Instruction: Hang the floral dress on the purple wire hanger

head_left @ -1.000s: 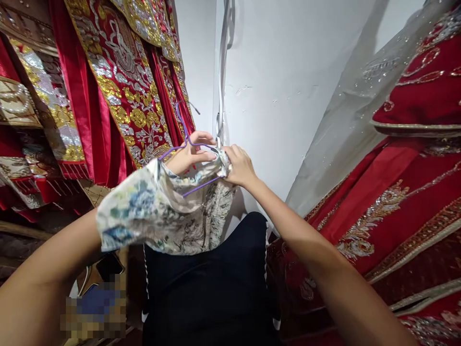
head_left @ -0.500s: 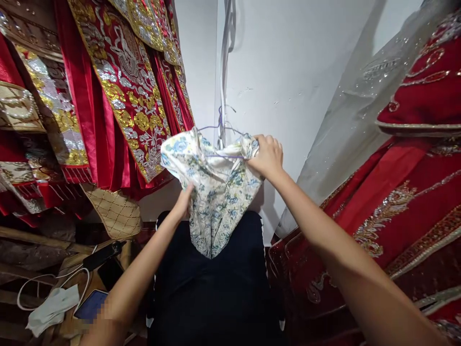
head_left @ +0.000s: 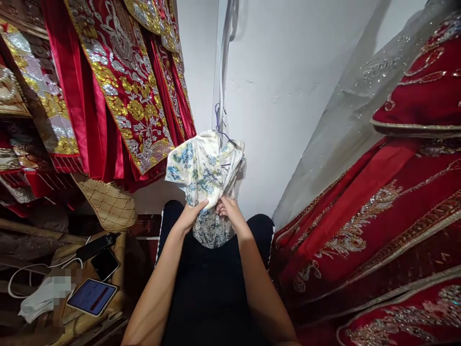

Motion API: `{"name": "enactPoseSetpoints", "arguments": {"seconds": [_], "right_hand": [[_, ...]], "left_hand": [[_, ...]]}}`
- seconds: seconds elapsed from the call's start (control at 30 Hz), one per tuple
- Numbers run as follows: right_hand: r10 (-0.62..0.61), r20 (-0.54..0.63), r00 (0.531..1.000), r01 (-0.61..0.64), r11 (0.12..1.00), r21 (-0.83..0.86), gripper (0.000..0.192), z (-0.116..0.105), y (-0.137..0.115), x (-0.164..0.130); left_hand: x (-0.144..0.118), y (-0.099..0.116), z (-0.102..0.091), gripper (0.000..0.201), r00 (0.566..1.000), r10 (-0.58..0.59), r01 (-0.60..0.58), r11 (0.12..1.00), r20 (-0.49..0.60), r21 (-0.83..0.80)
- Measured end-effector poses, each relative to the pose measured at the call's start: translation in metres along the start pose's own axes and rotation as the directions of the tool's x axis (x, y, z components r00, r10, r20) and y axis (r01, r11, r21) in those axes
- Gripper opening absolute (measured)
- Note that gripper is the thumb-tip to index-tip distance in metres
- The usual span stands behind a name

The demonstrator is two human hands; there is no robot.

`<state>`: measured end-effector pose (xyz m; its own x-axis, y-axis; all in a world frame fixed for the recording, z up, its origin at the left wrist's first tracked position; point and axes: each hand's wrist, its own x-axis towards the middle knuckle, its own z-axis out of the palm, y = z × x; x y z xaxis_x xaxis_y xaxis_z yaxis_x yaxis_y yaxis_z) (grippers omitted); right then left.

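Observation:
A white short-sleeved shirt with blue and green floral print (head_left: 201, 166) hangs in front of me on a thin purple hanger (head_left: 225, 136). The hanger hooks onto a white strap (head_left: 220, 96) along the wall. My left hand (head_left: 190, 215) grips the shirt's lower front from the left, thumb on top of the fabric. With fingers curled, my right hand (head_left: 229, 211) pinches the front edge near the middle; its fingertips are partly hidden by cloth. The gathered lower part of the shirt droops between my knees.
Red embroidered costumes (head_left: 135, 110) hang on the left, and a red beaded gown (head_left: 342, 230) with sheer white fabric (head_left: 317, 144) on the right. A wooden stool (head_left: 118, 283) at lower left bears a lit phone (head_left: 92, 296), a dark phone (head_left: 105, 264), a white cable and tissue (head_left: 43, 300).
My right hand has left the shirt's right shoulder and come down to its front edge. My left hand has moved slightly lower. The shirt now hangs with its left sleeve spread out.

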<state>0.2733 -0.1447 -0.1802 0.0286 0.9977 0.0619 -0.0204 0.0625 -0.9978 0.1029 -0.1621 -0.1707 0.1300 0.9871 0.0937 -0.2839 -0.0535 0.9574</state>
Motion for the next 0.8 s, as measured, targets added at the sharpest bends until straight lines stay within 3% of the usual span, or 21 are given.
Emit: {"name": "enactPoseSetpoints", "arguments": {"seconds": [0.17,0.3,0.37,0.43,0.5,0.57,0.63,0.67,0.73,0.8], "right_hand": [[0.048,0.096,0.994,-0.047,0.999,-0.008,0.022,0.001,-0.005,-0.001],[0.093,0.166,0.982,-0.093,0.996,-0.009,0.029,-0.008,-0.011,-0.009],[0.102,0.203,0.974,-0.103,0.995,-0.004,0.033,-0.01,-0.012,-0.013],[0.106,0.223,0.969,-0.107,0.994,-0.005,0.035,-0.012,-0.013,-0.015],[0.109,0.255,0.961,-0.109,0.994,-0.014,0.039,-0.012,-0.013,-0.016],[0.109,0.306,0.946,-0.106,0.994,-0.027,0.043,-0.009,-0.012,-0.016],[0.111,0.331,0.937,-0.104,0.994,-0.038,0.046,-0.003,-0.01,-0.015],[0.109,0.325,0.939,-0.102,0.994,-0.039,0.046,0.0,-0.008,-0.014],[0.1,0.301,0.948,-0.095,0.995,-0.032,0.047,0.005,-0.007,-0.013],[0.083,0.287,0.954,-0.081,0.997,-0.019,0.049,0.006,-0.006,-0.012]], "left_hand": [[-0.008,0.008,0.002,0.07,1.0,0.019,-0.016,0.996,0.022,-0.092],[-0.013,0.009,0.008,0.063,0.995,-0.035,0.048,0.989,0.097,-0.137],[-0.013,0.005,0.009,0.06,0.999,-0.028,0.035,0.985,0.047,-0.167],[-0.01,-0.006,0.006,0.056,0.996,0.01,-0.025,0.986,-0.09,-0.167],[-0.007,-0.021,-0.001,0.054,0.951,0.093,-0.121,0.99,-0.295,-0.079],[-0.005,-0.039,-0.007,0.064,0.832,0.246,-0.221,0.969,-0.498,0.109],[-0.006,-0.054,-0.01,0.08,0.691,0.434,-0.293,0.899,-0.578,0.324],[-0.007,-0.061,-0.01,0.086,0.656,0.509,-0.317,0.856,-0.557,0.408],[-0.011,-0.069,-0.004,0.089,0.673,0.589,-0.357,0.788,-0.447,0.501],[-0.017,-0.073,0.006,0.089,0.743,0.588,-0.385,0.767,-0.321,0.514]]}}
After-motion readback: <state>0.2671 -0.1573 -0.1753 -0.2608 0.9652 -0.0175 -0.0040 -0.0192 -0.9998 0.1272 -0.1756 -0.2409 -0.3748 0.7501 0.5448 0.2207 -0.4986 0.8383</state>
